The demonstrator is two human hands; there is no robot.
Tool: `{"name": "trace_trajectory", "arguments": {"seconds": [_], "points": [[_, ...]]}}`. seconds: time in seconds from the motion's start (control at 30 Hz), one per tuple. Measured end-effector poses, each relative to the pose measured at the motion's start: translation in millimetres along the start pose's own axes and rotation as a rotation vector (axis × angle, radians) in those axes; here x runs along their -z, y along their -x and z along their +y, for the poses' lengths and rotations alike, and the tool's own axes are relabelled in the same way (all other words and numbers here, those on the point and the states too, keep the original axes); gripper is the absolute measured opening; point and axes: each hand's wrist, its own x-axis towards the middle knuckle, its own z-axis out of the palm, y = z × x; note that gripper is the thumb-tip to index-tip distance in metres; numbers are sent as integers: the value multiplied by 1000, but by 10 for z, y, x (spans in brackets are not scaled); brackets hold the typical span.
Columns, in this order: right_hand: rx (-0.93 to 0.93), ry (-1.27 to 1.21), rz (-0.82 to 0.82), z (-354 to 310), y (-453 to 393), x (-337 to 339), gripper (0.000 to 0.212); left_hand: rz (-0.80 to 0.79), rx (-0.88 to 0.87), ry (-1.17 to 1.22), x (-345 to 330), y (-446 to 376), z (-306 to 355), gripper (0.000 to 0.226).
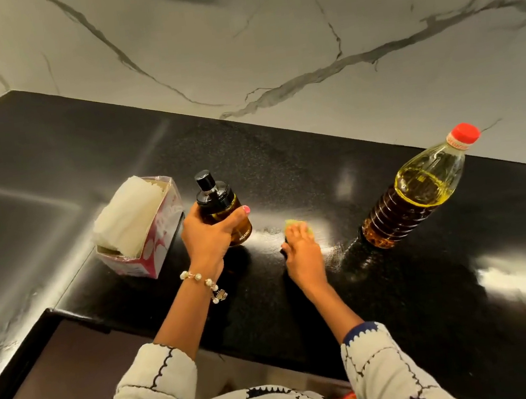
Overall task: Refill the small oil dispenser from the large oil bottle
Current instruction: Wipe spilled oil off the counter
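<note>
While the left hand (208,236) curls its fingers and thumb round the amber body of the dispenser (223,209), that small bottle sits just left of the frame's centre, tilted a little, its black cap and pump on top; whether its base touches the counter (399,298) cannot be told. The right hand (301,251), just right of the dispenser and near the middle of the frame, presses a yellow-green cloth (294,224) flat on the black counter, its fingers laid over the cloth and only slightly bent; the cloth shows past the fingertips. A shiny smeared patch of counter lies around the cloth. Well to the right, in the right-centre of the frame, the oil bottle (419,190) stands on the counter with its red cap on, holding yellow oil, apart from both hands. At the left of centre, just beside the left hand, a tissue box (141,227) in pink and white sits with white tissues standing out of its open top. A pearl bracelet (204,284) circles the left wrist. Behind the counter rises a white wall (267,33) with grey veins.
</note>
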Motion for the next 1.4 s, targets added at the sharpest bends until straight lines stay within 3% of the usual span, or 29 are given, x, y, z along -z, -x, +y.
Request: {"name": "trace_trajectory", "arguments": {"seconds": [0.1,0.3,0.33,0.47,0.57,0.6,0.67,0.73,0.8,0.87,0.93,1.0,1.07,1.23,1.3,1.4], "points": [[87,-121,18,-217,204,-143,57,17,-11,-3,32,18,-6,47],[246,-64,7,-403,404,-139,32,25,-27,9,48,32,20,46],[163,-172,-17,-417,366,-84,33,24,-29,9,51,33,18,45],[-338,-1029,-186,-454,157,219,26,25,-34,4,74,33,3,46],[-505,-1209,-143,-330,42,316,19,21,-40,-3,86,30,-12,47],[-551,-1176,-94,-284,17,323,19,17,-40,-8,88,28,-18,47],[-533,-885,67,-192,-14,344,21,17,-44,-24,95,9,-41,48],[-427,-501,226,-161,7,419,23,20,-41,-42,97,-2,-49,48],[-265,-346,263,-180,24,479,27,14,-42,-38,94,-9,-51,48],[-27,-243,139,-188,6,464,29,10,-43,-36,91,-10,-51,48],[253,-52,-121,-102,-11,376,28,5,-41,-42,97,-11,-48,47],[414,144,-357,127,-14,281,41,-4,-36,-48,113,-12,-49,47],[385,221,-345,334,-19,265,54,-8,-35,-46,133,-10,-40,47],[146,344,-213,183,-249,97,57,-10,-65,-72,179,-15,-19,47],[196,318,-246,-66,-253,-59,60,-5,-75,-81,189,-19,-2,48],[429,224,-300,-376,-28,-259,62,-5,-74,-75,191,-24,8,48]]}}
